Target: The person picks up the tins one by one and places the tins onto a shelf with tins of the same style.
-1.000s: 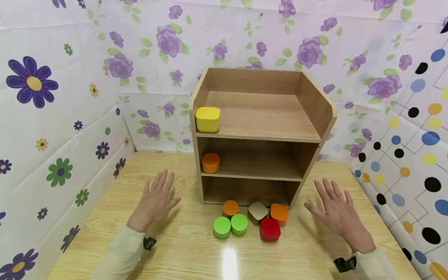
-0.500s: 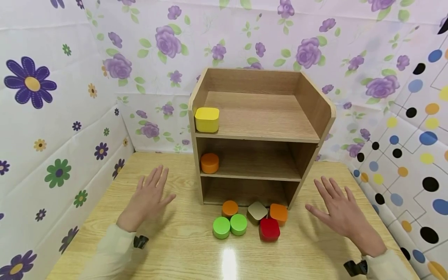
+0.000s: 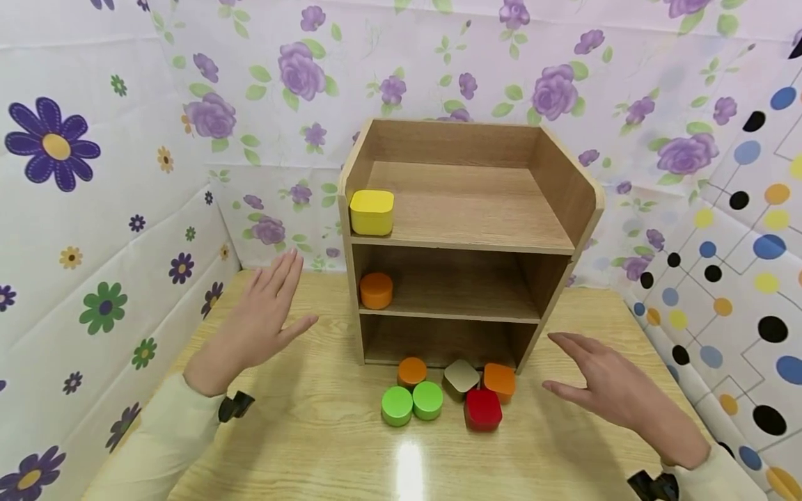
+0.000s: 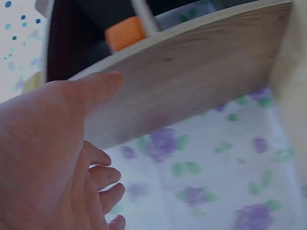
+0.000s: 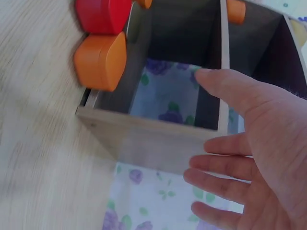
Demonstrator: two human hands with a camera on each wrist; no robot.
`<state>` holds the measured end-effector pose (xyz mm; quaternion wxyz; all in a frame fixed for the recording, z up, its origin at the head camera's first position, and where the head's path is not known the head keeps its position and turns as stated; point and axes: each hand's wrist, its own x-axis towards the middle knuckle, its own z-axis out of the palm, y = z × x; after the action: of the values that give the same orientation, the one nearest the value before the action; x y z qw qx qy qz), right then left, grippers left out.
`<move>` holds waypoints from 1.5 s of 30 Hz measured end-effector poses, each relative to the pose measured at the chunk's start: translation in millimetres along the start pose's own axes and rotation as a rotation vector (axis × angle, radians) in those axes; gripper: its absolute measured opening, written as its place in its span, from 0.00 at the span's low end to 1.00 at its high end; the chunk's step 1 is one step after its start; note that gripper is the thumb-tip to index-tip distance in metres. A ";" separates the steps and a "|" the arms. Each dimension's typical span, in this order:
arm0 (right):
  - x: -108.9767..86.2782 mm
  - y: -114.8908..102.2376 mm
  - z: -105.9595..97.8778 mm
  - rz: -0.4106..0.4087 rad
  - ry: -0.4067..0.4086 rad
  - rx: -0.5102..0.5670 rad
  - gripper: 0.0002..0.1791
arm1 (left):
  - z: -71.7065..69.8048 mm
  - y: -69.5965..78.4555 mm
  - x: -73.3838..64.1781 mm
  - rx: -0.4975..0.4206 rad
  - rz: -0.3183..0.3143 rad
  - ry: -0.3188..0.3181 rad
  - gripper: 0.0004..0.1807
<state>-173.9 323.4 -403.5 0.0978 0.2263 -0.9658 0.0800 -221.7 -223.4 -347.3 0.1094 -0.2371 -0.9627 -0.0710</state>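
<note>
My left hand [image 3: 253, 320] is held over the table to the left of the wooden shelf [image 3: 464, 243], fingers straight and thumb apart, holding nothing. On the other side, my right hand [image 3: 617, 386] hovers right of the shelf with extended fingers and an empty palm. A yellow square container [image 3: 372, 213] sits at the left of the top level. An orange round container [image 3: 376, 290] stands at the left on the middle level. In front of the shelf are two green round containers [image 3: 397, 406], an orange round one [image 3: 412, 373], a grey one [image 3: 461, 378], an orange square one [image 3: 499, 382] and a red one [image 3: 483, 410].
The shelf stands at the back of a light wooden table [image 3: 338, 445]. Behind it hangs a purple-flowered cloth [image 3: 438, 62]. A flower-print cloth [image 3: 106, 229] lines the left side and a dotted one [image 3: 739, 292] the right. Both wrists wear black devices.
My left hand has drawn left, then risen toward the table's back. The right hand has moved slightly right and toward me, turning its fingers inward. The containers have stayed in place.
</note>
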 end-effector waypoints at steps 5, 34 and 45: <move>9.8 -10.5 -0.2 -0.064 -0.039 0.033 0.40 | -31.7 12.5 15.6 0.078 0.064 0.080 0.53; 35.3 -9.4 81.2 -0.169 -0.097 0.094 0.38 | -95.6 56.3 81.6 0.327 0.303 0.409 0.55; 37.6 -11.1 90.9 -0.219 -0.084 0.118 0.35 | -83.6 55.2 84.9 0.319 0.287 0.416 0.57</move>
<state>-215.7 279.7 -481.7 0.0519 0.3388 -0.9322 0.1160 -254.2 -153.3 -241.1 0.3490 -0.3309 -0.8753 0.0503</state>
